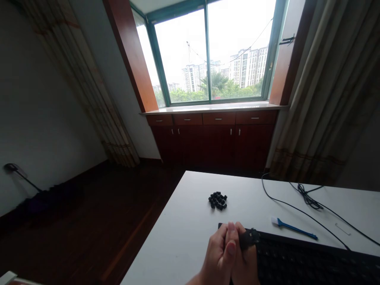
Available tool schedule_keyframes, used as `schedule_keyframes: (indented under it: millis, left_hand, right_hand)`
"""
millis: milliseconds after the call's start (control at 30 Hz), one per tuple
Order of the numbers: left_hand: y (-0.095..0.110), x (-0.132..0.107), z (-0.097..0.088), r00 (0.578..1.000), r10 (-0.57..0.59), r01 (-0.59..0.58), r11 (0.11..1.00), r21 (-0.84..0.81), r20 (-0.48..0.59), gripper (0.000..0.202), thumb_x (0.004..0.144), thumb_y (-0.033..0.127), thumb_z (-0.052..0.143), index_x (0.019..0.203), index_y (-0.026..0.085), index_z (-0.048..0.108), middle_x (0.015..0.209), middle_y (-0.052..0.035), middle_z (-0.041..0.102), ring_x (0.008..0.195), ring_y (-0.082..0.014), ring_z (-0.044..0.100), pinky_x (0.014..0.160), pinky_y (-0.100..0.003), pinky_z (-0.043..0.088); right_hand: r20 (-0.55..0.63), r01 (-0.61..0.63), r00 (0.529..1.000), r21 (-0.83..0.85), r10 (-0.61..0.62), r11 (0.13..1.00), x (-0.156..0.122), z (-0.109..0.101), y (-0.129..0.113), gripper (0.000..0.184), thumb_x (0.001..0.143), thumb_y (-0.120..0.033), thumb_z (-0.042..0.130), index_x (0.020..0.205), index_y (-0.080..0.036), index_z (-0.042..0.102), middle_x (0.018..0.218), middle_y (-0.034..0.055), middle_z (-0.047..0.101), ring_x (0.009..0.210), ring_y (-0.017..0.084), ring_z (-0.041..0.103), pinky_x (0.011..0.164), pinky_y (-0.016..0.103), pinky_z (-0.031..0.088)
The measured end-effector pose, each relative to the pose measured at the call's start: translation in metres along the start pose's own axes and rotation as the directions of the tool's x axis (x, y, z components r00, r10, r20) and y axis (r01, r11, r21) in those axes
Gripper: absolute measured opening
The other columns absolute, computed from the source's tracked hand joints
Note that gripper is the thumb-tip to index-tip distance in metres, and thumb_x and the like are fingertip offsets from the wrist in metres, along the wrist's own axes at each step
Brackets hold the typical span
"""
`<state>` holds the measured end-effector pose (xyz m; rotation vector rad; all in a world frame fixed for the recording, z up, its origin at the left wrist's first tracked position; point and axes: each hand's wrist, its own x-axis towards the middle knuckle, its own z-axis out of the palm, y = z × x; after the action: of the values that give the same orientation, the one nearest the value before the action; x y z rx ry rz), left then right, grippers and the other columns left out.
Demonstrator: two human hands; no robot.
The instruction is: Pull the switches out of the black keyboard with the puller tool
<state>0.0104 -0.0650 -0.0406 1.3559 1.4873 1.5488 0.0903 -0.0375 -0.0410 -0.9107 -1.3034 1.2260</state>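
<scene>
My left hand (215, 251) and my right hand (245, 263) are closed and pressed together at the left end of a black keyboard (299, 257). A small dark piece (249, 237) with an uneven end sticks out on the right side of the fingers; its kind is not clear, and the rest of it is hidden. Both hands cover part of the keyboard's left end, whose far corner shows just behind them. Beyond them, a small heap of black keycaps (218, 200) lies loose on the white table (166, 237).
A blue brush (295, 228) with pale bristles lies behind the keyboard. Near it are a thin bent wire tool (342, 228) and a black cable (308, 198), partly bundled. The table's left edge drops to a dark floor (118, 213). Cabinets (210, 138) stand under the window.
</scene>
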Motion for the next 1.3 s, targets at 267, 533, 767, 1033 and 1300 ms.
schedule_keyframes:
  millis: [267,533,767,1033,1300]
  left_hand:
    - [-0.002,-0.003,0.001,0.999,-0.007,0.008,1.0,0.017,-0.039,0.069,0.088,0.082,0.027,0.083,0.02,0.057,0.075,-0.0054,0.054,0.069,-0.0202,0.05,0.068,-0.035,0.049]
    - [-0.001,0.012,-0.009,0.991,-0.134,0.131,0.969,-0.208,-0.004,0.077,0.1,0.063,0.003,0.092,0.014,0.062,0.078,-0.0078,0.061,0.077,-0.0206,0.059,0.074,-0.035,0.051]
    - [0.006,0.03,-0.06,0.864,0.354,-0.479,0.797,0.368,0.359,0.046,0.103,0.049,0.032,0.09,0.016,0.061,0.086,-0.0097,0.064,0.08,-0.021,0.056,0.078,-0.038,0.047]
    - [0.006,0.033,-0.067,0.794,0.318,-0.552,0.735,0.393,0.518,0.034,0.093,0.049,0.05,0.087,0.017,0.061,0.082,-0.0078,0.063,0.075,-0.0206,0.054,0.074,-0.036,0.046]
    - [0.002,0.016,-0.018,0.977,-0.176,0.142,0.958,-0.25,-0.119,0.062,0.104,0.054,0.015,0.111,0.014,0.062,0.101,-0.0103,0.067,0.099,-0.0233,0.062,0.095,-0.04,0.049]
  right_hand:
    - [0.133,-0.035,0.991,0.074,0.024,0.997,0.007,0.003,0.0,0.038,0.089,-0.049,0.065,0.064,-0.023,0.057,0.056,-0.0004,0.054,0.052,0.016,0.051,0.048,0.03,0.045]
    - [0.143,-0.223,0.974,0.507,0.174,0.833,0.04,-0.006,-0.019,0.046,0.094,-0.042,0.061,0.06,-0.023,0.036,0.049,-0.0089,0.032,0.04,0.007,0.028,0.038,0.023,0.028]
    - [0.116,-0.264,0.964,0.544,0.24,0.797,0.051,-0.016,-0.017,0.045,0.092,-0.034,0.064,0.059,-0.022,0.036,0.049,-0.01,0.029,0.041,0.006,0.022,0.037,0.021,0.023]
    - [0.356,-0.42,0.894,0.452,0.273,0.787,0.039,-0.008,-0.012,0.047,0.086,-0.04,0.071,0.059,-0.022,0.039,0.048,-0.0105,0.032,0.039,0.006,0.027,0.038,0.022,0.026]
    - [0.231,-0.23,0.959,0.301,0.163,0.925,0.019,0.012,-0.013,0.042,0.09,-0.047,0.065,0.064,-0.023,0.042,0.052,-0.0082,0.038,0.045,0.009,0.035,0.046,0.025,0.037]
